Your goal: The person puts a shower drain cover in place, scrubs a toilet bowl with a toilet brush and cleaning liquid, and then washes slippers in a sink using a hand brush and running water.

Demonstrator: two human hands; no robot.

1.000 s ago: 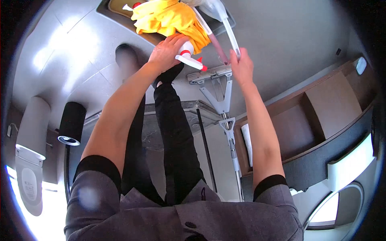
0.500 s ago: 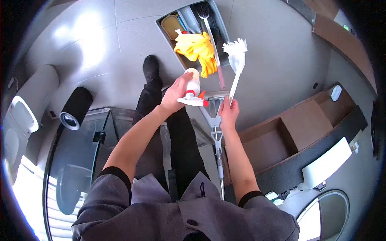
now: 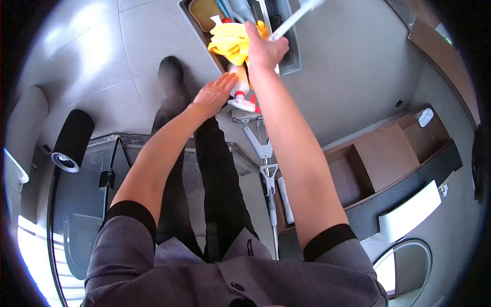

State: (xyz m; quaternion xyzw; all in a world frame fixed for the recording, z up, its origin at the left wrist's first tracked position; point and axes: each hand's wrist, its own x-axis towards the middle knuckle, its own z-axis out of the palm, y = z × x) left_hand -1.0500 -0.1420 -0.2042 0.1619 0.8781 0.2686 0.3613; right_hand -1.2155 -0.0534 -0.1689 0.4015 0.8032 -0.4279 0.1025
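Note:
My left hand (image 3: 216,95) rests against the white spray bottle (image 3: 239,88), whose red and white trigger head points down towards me. The bottle lies at the near edge of the grey caddy (image 3: 292,56). With my right hand (image 3: 266,48) I hold the white handle of a brush (image 3: 296,19), which slants up to the right; its head is cut off by the frame's top. Right beside that hand, a yellow cloth (image 3: 230,42) lies bunched on the caddy and partly hidden behind my fingers. A tan tray (image 3: 203,14) sits inside the caddy.
A flat mop (image 3: 265,150) stands below my right forearm. To the right is a brown open cabinet (image 3: 386,156). A black cylindrical bin (image 3: 74,137) and a glass panel (image 3: 82,189) are on the left. My shoe (image 3: 170,69) is on the tiled floor.
My right hand has moved up and left to the yellow cloth, with the brush still in it. My left hand has brought the bottle to the caddy's edge, and its fingers have straightened.

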